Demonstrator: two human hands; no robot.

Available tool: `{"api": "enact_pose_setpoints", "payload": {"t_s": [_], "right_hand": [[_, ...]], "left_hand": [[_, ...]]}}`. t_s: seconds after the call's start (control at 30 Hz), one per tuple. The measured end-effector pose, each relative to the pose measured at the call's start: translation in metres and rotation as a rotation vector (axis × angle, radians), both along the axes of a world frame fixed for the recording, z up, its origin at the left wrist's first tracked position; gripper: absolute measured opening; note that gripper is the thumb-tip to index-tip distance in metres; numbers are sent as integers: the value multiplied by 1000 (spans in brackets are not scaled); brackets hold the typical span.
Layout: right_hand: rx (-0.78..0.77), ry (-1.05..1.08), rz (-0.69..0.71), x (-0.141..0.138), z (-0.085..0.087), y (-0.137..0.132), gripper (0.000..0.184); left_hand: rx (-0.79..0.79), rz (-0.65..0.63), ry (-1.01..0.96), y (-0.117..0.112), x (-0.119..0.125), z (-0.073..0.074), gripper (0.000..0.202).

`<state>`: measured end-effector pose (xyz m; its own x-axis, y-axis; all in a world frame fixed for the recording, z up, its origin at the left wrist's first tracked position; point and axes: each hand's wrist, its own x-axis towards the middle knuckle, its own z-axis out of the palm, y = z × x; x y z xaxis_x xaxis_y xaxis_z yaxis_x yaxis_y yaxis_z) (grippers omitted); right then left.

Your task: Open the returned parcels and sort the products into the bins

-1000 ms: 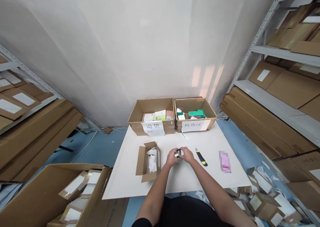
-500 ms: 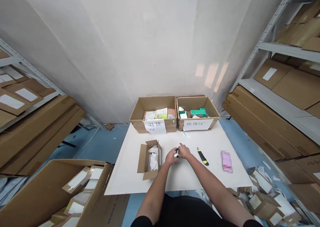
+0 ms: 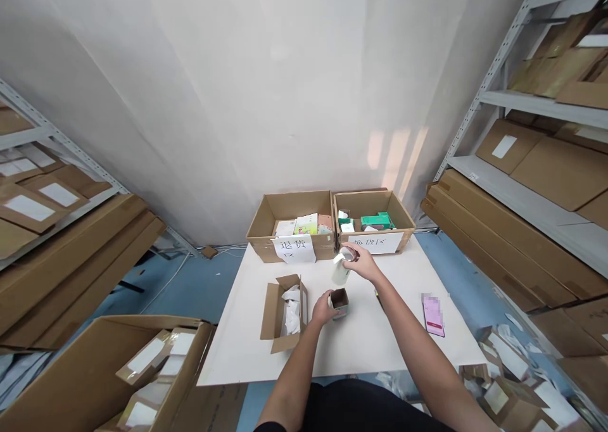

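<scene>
My left hand [image 3: 322, 310] grips a small open carton [image 3: 339, 301] that rests on the white table [image 3: 380, 349]. My right hand [image 3: 361, 261] is raised above it, fingers closed round the top of a small white bottle [image 3: 340, 270] that hangs clear of the carton. Just left of my left hand lies an opened brown shipping box [image 3: 281, 311] with white packing paper inside.
Two labelled cardboard bins [image 3: 291, 222] [image 3: 373, 220] holding small product boxes stand at the table's far edge. A pink slip [image 3: 432, 315] lies to the right. A large carton of parcels [image 3: 109, 368] sits lower left. Shelves with flat boxes [image 3: 532, 166] flank both sides.
My right hand has lifted the white bottle up and out of the small carton, away from my left hand. The left hand stays on the carton.
</scene>
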<state>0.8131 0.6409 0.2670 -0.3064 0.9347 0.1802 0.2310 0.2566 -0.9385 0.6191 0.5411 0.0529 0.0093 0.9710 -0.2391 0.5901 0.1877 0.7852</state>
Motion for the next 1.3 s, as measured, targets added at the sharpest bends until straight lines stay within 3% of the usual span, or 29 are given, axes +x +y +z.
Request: {"api": "enact_pose_setpoints", "payload": {"t_s": [0.07,0.17,0.27,0.37,0.47,0.57,0.67,0.73,0.83,1.0,1.07,1.13,1.23,1.3], "right_hand": [[15,52,-9,0,15,1,62],[20,90,-35,-1,23,-5,72],[2,93,-41,0,20,-13,83],[-17,77,-19,3,15,-19,83],[-46,58,-30,3,13,-25,86],[-78,50,-41,-5,13,-28,89],[-113,96,-64,-12,14,-28,94],[-146,193,-44,-12,14,-26,99],[-212,321,99,1,10,-22,105],[-269,354,373,19,0,-24,113],[-248,388,353,18,0,-26,115],[-204,374,230,12,2,-29,117],[-148,315,48,4,6,-31,122],[-147,322,61,3,7,-32,126]], "left_hand": [[-1,7,-30,-1,0,4,112],[21,25,-108,-5,-2,17,129],[62,92,-177,-10,-5,42,124],[213,203,-285,-19,-3,85,99],[452,279,-359,-24,10,140,80],[542,268,-246,-19,31,190,95],[575,268,-135,-5,44,221,95],[575,311,-120,4,44,232,96],[542,342,-182,14,34,240,106],[466,212,-548,31,21,248,124],[436,118,-705,38,24,250,125],[421,90,-759,43,29,252,124],[407,155,-668,49,34,259,128],[398,184,-599,50,34,266,132]]}}
